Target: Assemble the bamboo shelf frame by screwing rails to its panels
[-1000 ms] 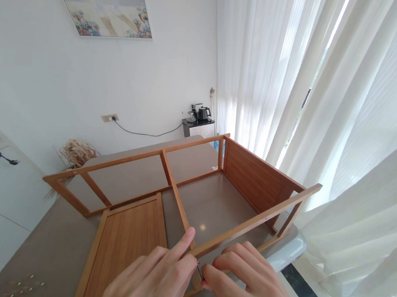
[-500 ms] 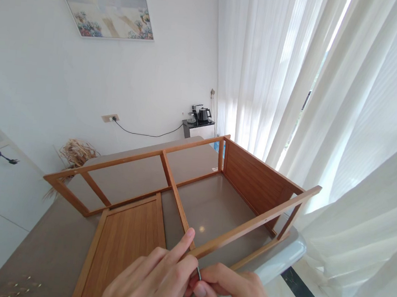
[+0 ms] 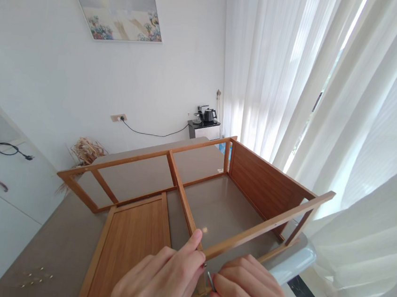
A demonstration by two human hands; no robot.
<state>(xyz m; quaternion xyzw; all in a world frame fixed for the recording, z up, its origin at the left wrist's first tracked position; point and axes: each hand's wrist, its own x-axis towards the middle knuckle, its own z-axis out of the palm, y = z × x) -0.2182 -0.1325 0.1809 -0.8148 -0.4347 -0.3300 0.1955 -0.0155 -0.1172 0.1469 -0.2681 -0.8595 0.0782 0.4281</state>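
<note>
My left hand (image 3: 162,277) is closed around the joint of the wooden frame (image 3: 260,235), where a crossbar meets the near rail. One of its fingers points up along the crossbar. A small metal screw head (image 3: 204,265) shows at that joint, beside my left fingertips. Pinched in the curled fingers of my right hand (image 3: 254,289) is a thin metal rod that looks like a hex key (image 3: 210,280). Its tip sits just right of the screw, apart from it. Part of the key is hidden by my fingers.
The frame stands on a grey-brown table (image 3: 50,237), with a wooden panel (image 3: 130,240) at its left and a solid end panel (image 3: 261,188) at its right. Several loose screws (image 3: 38,276) lie at the lower left. Behind are dried stalks (image 3: 86,151) and a black kettle (image 3: 209,115).
My right hand has drawn back to the right with the hex key, which has come away from the joint. The screw head is now visible. The whole view has shifted slightly.
</note>
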